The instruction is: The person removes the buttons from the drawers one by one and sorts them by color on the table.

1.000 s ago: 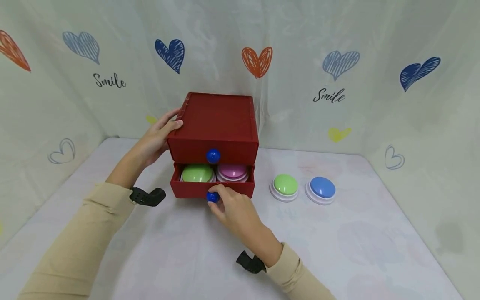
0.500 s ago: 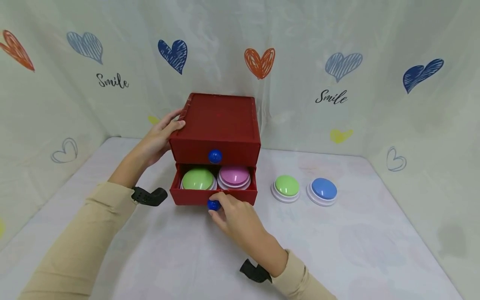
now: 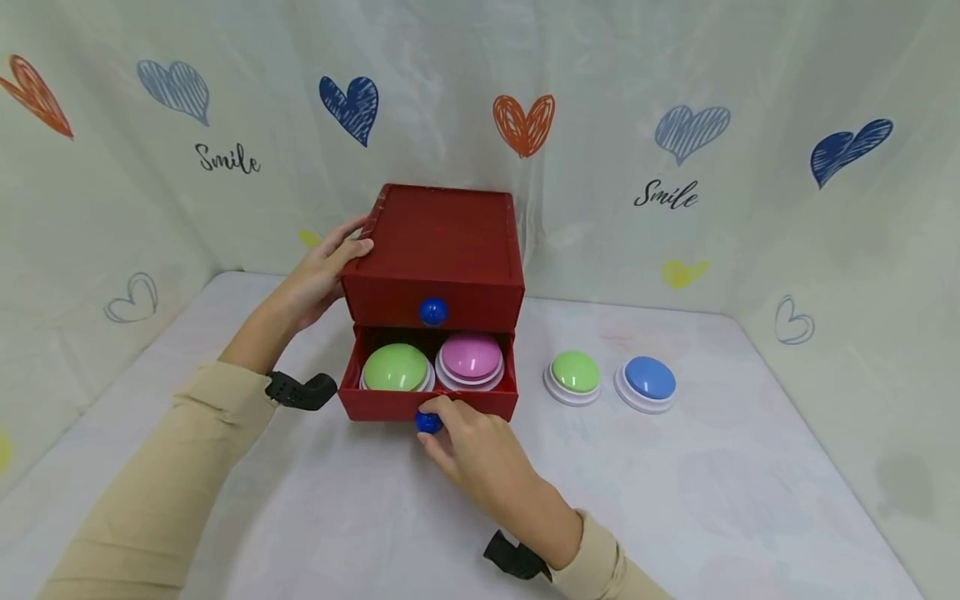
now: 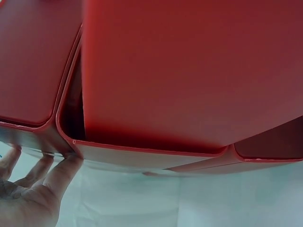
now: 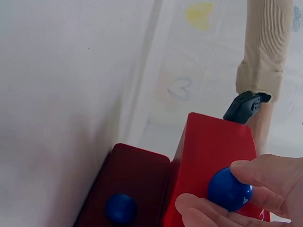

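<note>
A red two-drawer box (image 3: 450, 233) stands near the back of the table in the head view. My left hand (image 3: 315, 282) rests against its left side, thumb at the top edge; the left wrist view shows the fingers (image 4: 59, 177) fairly straight against the wall. With my right hand (image 3: 487, 458) I pinch the round blue knob (image 5: 229, 189) of the lower drawer (image 3: 352, 407), which is pulled part way out. Inside it sit a green push button (image 3: 395, 367) and a pink push button (image 3: 470, 358), side by side on white bases. The upper drawer, with its own blue knob (image 3: 433, 312), is closed.
Right of the box, a smaller green push button (image 3: 575, 372) and a blue push button (image 3: 648, 379) stand on the white tabletop (image 3: 712, 483). A white curtain (image 3: 600, 50) printed with hearts hangs behind and at both sides.
The lower drawer has slid further out toward me, with my right hand still on its knob. More of the green and pink buttons shows. My left hand stays against the box.
</note>
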{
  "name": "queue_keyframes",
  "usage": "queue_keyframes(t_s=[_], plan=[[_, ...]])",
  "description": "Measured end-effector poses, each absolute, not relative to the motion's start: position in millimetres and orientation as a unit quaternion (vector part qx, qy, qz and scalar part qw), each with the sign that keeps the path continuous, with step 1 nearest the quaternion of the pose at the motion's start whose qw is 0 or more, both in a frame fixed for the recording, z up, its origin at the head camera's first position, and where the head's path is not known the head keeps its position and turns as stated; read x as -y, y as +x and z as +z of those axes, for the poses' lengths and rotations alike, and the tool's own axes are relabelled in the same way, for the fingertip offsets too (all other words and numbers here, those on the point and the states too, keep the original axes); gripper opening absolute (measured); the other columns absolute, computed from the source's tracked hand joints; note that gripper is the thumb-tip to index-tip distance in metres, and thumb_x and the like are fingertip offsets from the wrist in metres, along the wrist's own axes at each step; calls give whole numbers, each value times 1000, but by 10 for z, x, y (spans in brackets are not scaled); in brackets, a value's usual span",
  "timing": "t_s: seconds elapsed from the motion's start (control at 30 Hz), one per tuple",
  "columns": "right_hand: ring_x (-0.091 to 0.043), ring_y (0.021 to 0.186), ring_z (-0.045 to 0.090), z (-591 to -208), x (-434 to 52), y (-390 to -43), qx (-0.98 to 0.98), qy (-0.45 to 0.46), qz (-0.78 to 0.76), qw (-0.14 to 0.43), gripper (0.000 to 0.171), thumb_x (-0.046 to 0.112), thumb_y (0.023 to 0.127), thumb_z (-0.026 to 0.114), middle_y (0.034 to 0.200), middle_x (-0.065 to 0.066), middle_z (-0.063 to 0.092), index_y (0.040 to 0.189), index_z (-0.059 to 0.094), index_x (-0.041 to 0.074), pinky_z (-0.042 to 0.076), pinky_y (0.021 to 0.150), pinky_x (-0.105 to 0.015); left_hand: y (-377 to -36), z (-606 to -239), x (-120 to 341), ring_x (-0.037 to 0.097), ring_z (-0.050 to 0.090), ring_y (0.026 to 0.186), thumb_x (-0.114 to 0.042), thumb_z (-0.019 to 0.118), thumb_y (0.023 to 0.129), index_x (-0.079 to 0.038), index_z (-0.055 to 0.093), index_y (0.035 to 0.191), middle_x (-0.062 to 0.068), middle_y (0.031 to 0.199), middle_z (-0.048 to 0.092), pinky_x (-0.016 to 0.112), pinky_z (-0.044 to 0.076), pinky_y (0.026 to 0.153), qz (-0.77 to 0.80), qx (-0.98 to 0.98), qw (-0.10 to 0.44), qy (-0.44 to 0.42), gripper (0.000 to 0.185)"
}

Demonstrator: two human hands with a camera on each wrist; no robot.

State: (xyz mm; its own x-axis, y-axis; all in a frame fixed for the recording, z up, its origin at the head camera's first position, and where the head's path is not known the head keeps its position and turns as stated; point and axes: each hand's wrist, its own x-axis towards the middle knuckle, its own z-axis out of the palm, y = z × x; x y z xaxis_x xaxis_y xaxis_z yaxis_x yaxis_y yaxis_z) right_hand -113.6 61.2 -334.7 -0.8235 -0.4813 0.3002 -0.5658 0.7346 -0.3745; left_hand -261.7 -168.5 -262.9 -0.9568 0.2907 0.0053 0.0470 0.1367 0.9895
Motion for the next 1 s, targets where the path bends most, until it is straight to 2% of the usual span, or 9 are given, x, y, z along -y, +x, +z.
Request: queue_keyframes(t_s=[0.07,0.33,0.6,0.83,1.0], plan=[[-8,77,64,-3343,-616,-1123,926,287,229,93,31,27,87,65,99,0,69,113,57,12,50,69,-13,-2614,-2622,1681,29,36,129,-41,41,96,-31,16,149,9,151,24,44,34,105,648,-747,94,112,59],[-6,77,64,-3308,-627,-1033,928,298,214,74,31,27,87,66,97,1,69,112,56,12,49,71,-13,-2612,-2627,1677,28,36,129,-40,41,97,-30,15,149,9,152,23,32,41,97,647,-748,97,110,59],[-3,70,61,-3281,-624,-951,926,315,190,86,29,28,86,66,87,3,68,108,57,12,47,65,-10,-2611,-2629,1677,28,36,130,-42,42,96,-32,15,149,9,152,23,38,38,102,651,-745,98,106,60],[-1,68,60,-3279,-641,-928,926,319,189,73,28,28,86,67,85,4,68,107,57,13,45,63,-8,-2609,-2641,1675,27,37,128,-40,41,97,-30,16,149,9,152,23,22,45,86,652,-744,99,106,59],[-1,68,60,-3255,-644,-908,925,324,186,65,28,29,86,67,85,5,67,106,57,13,45,64,-8,-2612,-2635,1676,28,37,129,-41,41,96,-31,16,149,10,151,24,23,44,88,652,-744,96,107,59]])
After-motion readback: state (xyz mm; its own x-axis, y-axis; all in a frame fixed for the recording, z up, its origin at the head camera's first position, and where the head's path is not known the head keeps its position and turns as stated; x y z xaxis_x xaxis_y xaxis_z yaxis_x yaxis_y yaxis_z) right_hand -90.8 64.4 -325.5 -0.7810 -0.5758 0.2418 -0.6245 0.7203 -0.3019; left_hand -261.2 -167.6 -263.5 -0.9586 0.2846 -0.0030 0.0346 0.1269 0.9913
